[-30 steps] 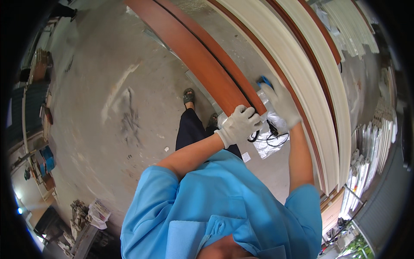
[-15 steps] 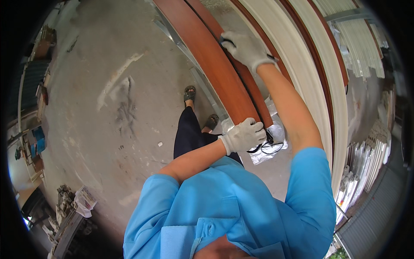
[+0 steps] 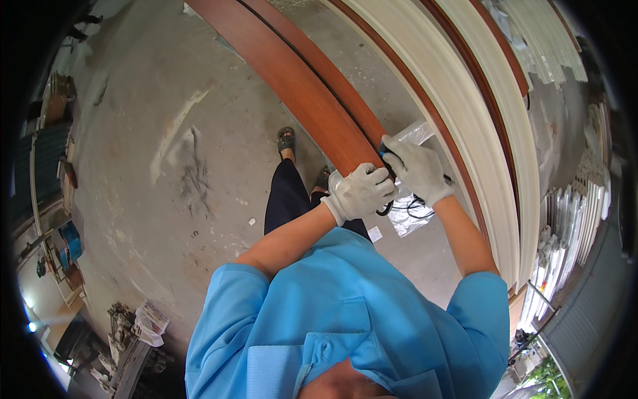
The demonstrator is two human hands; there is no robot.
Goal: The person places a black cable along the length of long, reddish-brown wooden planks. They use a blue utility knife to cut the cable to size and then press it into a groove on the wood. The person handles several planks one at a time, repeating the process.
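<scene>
Smooth reddish-brown board (image 3: 289, 80) runs up and away from both hands, long dark seam down it. Gloved left hand (image 3: 364, 194) is curled over its near end; gloved right hand (image 3: 420, 171), just beside, is closed round a blue thing (image 3: 383, 153), mostly hidden. Crinkly silver sheet (image 3: 407, 221) below, white slip (image 3: 375, 234) too small to read.

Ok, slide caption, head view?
White-gloved left hand grips a long reddish-brown board at one end; white-gloved right hand holds a small, mostly hidden blue object.
</scene>
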